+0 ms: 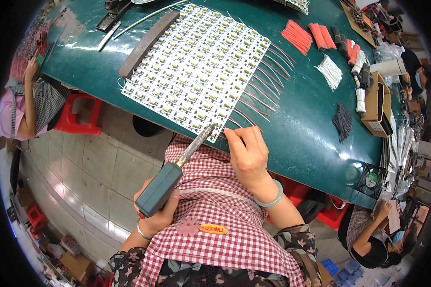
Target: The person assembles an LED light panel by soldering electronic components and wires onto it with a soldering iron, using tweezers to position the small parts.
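Observation:
My left hand is wrapped around the dark green handle of a soldering iron. Its metal tip rests at the near right corner of a white panel of small circuit boards. Beside that tip, my right hand pinches a thin wire at the panel's edge; the fingers hide most of it. Rows of yellow and black parts cover the panel. From its right edge stick out several red and white wires. Along the panel's left edge lies a dark bar.
Bundles of red wires, white wires and black wires lie on the green table. A cardboard box and small fan stand at the right. Other people sit left and right; a red stool is at the left.

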Demonstrator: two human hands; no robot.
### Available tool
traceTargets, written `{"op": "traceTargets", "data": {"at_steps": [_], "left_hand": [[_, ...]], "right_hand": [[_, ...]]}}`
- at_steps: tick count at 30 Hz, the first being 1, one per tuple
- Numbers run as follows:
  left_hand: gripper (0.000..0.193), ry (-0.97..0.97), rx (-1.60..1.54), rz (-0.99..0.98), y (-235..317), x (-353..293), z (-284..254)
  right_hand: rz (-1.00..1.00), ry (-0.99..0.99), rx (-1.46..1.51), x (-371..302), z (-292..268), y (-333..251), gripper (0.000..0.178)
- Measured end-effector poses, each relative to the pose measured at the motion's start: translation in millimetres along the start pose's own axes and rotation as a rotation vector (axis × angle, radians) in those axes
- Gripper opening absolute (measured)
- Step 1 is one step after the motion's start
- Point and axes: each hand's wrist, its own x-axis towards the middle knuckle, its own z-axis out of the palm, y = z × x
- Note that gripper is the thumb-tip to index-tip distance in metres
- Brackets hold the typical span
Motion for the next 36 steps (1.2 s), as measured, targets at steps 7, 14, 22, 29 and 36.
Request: {"op": "traceTargets", "data": {"at_steps": [7,14,22,29,36], "left_hand": [[0.028,-0.06,0.019,0.036,-4.4,-2.7,-6.9],[0.025,0.022,-0.101,-0.021,0.8,-2.6,-2.1],[0.022,0.012,-0.021,0.026,16.5,7.8,-4.2],[0.02,-0.011,0.005,0.045,19.7,11.7,-4.1],[0.02,-0.009,0.014,0.032,22.0,10.6,-5.1]], "right_hand": [[0.058,0.079,0.093,-3.1,-3.6,-8.5,0.027],[0.065,0.111,0.15,-10.2,4.8,-11.7,0.027],[0.057,0.085,0.092,-9.8,4.8,-12.2,0.025],[0.056,0.072,0.066,-7.2,4.7,-14.1,0.022],[0.054,0.053,0.05,-6.7,2.2,-15.9,0.021]]}}
